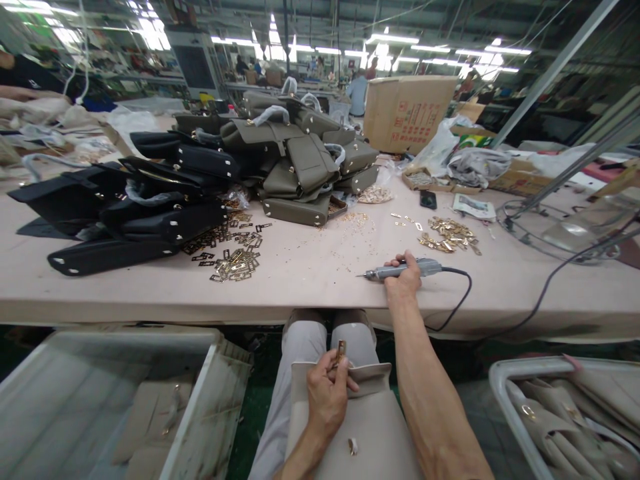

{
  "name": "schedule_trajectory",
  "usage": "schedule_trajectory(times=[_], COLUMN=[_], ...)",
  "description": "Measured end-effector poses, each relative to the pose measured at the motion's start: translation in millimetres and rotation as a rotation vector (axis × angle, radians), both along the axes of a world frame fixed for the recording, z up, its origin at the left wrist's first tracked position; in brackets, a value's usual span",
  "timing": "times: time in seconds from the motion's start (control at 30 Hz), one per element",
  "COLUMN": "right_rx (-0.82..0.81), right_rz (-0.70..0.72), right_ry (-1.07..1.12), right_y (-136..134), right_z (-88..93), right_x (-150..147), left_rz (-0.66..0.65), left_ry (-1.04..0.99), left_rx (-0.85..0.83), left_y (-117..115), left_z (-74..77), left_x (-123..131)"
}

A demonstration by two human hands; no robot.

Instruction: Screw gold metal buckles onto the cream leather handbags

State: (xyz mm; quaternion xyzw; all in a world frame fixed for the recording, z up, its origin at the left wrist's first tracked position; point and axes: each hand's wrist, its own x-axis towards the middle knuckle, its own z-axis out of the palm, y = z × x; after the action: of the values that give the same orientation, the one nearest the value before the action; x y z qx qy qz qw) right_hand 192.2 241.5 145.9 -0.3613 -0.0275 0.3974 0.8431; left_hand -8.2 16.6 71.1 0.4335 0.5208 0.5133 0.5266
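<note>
Plate: small, gold-coloured, slotted; pinched upright between the left fingertips, its top standing clear of them
Left hand: thumb and fingers closed on the plate; wrist toward the person
Lap bag: beige, lying over the thighs, beneath the left fingers; a small metal fitting on it, nearer the person than those fingers
Screwdriver: grey, corded; within the right fingers, its bit pointing left of them
Right hand: wrapped round the screwdriver, over the table; ahead and to the right of the left fingers
Gold pile: metal pieces, beyond the right fingers and to their right; the phone lies farther on
Left pile: slotted metal pieces, well left of the right fingers
Black bags: heaped past the left pile; olive bags stacked beside them, beyond both hands' fingers
Left bin: beige bags inside; well left of the left fingers
Right bin: more beige bags; right of both hands' fingers
</note>
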Motion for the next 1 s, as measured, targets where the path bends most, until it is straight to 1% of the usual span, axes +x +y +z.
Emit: schedule_trajectory(times=[0.13,0.3,0.5,0.77,1.0], right_rx=[0.014,-0.002,-0.016,-0.012,-0.016], right_rz=[0.013,-0.003,-0.002,0.011,0.012], right_ry=[-0.002,0.014,0.029,0.009,0.017], right_y=[0.6,2.4,2.2,3.3,2.2], right_z=[-1.2,-0.3,0.2,-1.4,1.0], right_x=[0.8,0.0,-0.2,-0.1,-2.7], left_rz=[0.003,-0.018,-0.007,0.006,-0.007], left_ry=[0.007,0.023,0.004,-0.008,-0.006], left_rx=[0.0,0.012,-0.017,-0.007,-0.008], left_y=[0.2,-0.8,-0.5,0.3,0.3], left_z=[-0.4,-1.2,2.2,4.2,6.0], left_x=[0.3,-0.2,0.2,-0.4,-0.8])
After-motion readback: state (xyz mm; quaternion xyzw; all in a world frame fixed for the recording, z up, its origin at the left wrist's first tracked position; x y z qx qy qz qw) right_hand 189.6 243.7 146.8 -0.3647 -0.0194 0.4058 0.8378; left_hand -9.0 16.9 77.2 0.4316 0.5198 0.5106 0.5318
